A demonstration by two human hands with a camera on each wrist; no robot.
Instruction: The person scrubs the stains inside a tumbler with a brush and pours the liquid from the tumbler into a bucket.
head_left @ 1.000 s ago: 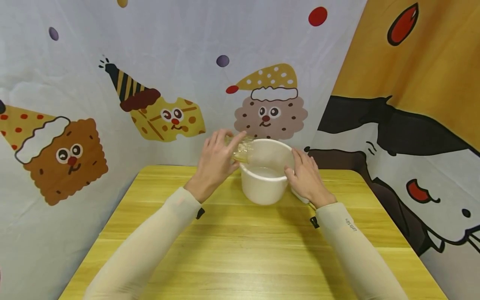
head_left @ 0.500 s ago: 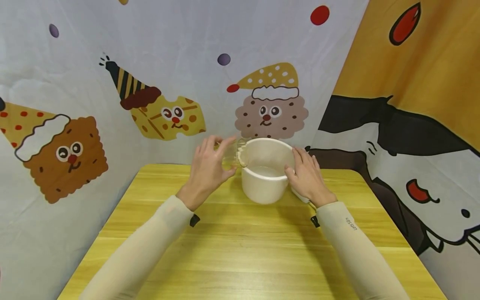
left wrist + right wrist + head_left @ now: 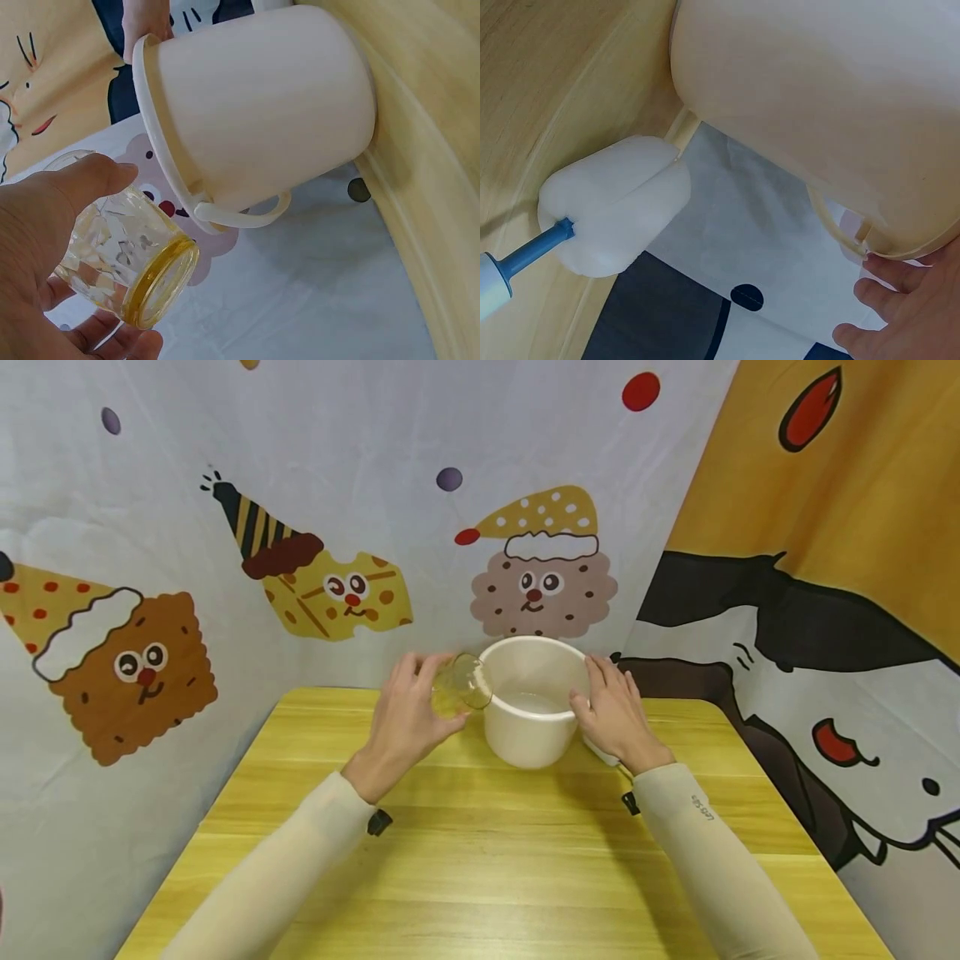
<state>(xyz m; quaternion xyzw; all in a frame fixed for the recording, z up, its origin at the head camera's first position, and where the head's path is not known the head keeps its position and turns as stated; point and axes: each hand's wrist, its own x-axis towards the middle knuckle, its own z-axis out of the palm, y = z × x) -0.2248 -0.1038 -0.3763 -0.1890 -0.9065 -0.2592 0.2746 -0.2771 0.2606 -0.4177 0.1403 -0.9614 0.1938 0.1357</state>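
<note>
My left hand [image 3: 401, 714] grips a faceted clear glass cup [image 3: 461, 682] with a yellowish tint, thumb on one side and fingers on the other. The cup is tipped on its side at the left rim of a cream plastic bucket [image 3: 528, 739]. In the left wrist view, the cup [image 3: 124, 251] shows an amber ring around one end, below the bucket rim. Clear liquid [image 3: 531, 702] shows at the bucket's bottom. On the right side, my right hand [image 3: 618, 714] holds the bucket rim, with the thumb at its near edge.
A white sponge brush [image 3: 619, 202] with a blue handle lies on the wooden table [image 3: 480, 860], right of the bucket and mostly hidden under my right hand in the head view. The bucket's handle [image 3: 247, 217] hangs down. A printed cloth [image 3: 360, 435] stands behind the table.
My left hand has drawn the glass cup left and slightly down, from over the bucket's rim to beside it, turning it as it moved. The right hand stays at the rim.
</note>
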